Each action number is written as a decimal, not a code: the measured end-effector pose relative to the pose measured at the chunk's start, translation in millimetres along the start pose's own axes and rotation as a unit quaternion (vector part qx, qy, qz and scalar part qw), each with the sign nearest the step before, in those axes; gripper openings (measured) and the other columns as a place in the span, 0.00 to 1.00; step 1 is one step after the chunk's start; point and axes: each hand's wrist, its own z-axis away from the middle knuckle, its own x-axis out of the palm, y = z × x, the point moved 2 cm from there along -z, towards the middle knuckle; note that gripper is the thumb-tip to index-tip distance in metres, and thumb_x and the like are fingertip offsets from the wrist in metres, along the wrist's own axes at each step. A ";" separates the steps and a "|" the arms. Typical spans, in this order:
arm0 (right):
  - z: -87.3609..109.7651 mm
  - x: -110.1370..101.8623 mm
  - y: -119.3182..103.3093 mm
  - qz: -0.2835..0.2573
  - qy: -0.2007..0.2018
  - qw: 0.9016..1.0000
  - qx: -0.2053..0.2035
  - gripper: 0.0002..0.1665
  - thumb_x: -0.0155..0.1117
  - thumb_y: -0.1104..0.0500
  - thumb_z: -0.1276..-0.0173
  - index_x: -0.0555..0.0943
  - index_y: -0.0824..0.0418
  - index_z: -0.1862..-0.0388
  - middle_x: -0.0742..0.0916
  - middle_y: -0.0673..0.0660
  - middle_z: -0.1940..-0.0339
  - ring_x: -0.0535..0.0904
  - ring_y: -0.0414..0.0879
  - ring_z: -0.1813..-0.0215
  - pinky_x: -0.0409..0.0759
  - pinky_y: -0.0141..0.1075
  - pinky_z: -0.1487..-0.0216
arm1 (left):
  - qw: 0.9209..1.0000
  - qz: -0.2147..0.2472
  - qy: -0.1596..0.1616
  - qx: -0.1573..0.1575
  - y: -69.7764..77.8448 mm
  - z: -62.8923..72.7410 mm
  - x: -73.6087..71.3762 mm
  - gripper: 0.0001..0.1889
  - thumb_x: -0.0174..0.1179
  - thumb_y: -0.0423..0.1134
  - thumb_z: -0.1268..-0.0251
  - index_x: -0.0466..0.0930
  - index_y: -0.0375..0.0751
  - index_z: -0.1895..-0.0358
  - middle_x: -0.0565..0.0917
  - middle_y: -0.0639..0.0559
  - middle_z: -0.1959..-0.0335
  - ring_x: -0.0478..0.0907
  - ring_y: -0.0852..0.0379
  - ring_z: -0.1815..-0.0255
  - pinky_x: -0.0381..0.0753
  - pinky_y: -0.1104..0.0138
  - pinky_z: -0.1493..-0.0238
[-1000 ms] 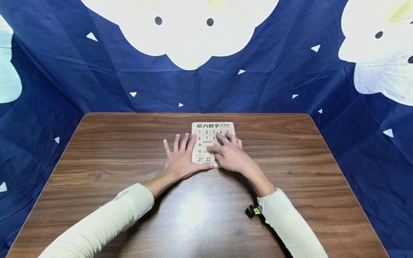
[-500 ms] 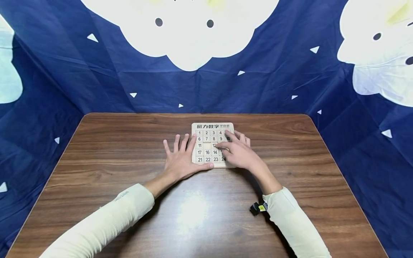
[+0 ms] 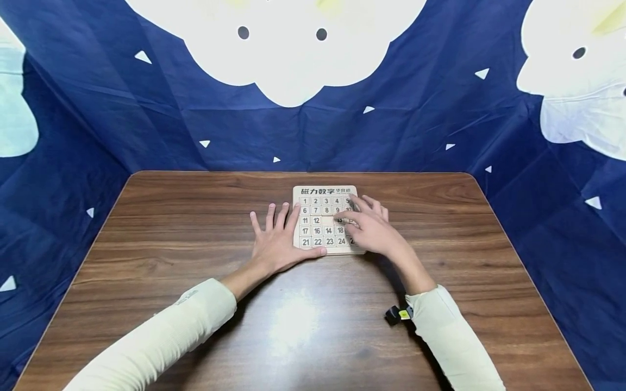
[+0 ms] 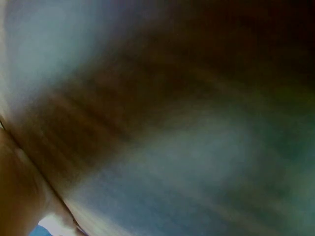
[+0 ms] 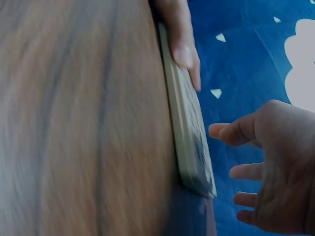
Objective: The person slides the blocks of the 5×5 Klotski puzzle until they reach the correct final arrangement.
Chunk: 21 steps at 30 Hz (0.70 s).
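A pale wooden sliding number puzzle [image 3: 342, 251] lies flat on the table, its square tiles printed with numbers. In its third row, 11 and 12 stand at the left, then a gap, then 13. My left hand [image 3: 276, 241] is spread wide, index finger along the left edge and thumb at the near edge; the left wrist view catches only part of this hand [image 4: 19, 191]. Over the puzzle's right side is my right hand [image 3: 375, 231], its index fingertip by the gap and the 13 tile, covering some right-hand tiles. In the right wrist view its fingers reach toward the puzzle [image 5: 184, 123].
The brown wood-grain table [image 3: 186, 217] extends around the puzzle on all sides. Behind and beside it hangs a blue cloth [image 3: 235, 125] with white clouds and triangles. A small black device [image 3: 393, 315] sits at the right wrist, beside the sleeve [image 3: 445, 326].
The 16 tile has slid down into the fourth row, then the 12 tile has slid left, shifting the gap one place right. My right hand has moved right; the left stays put.
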 end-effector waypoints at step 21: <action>-5.1 6.3 -5.2 0.005 -0.041 0.999 -0.011 0.26 0.58 0.52 0.17 0.88 0.43 0.25 0.64 0.67 0.05 0.55 0.77 0.09 0.54 0.76 0.15 | 1.000 -0.008 -0.006 -0.004 0.7 -1.4 0.9 0.77 0.52 1.00 0.53 0.36 0.61 0.04 0.45 0.45 0.02 0.33 0.35 0.02 0.15 0.26 0.13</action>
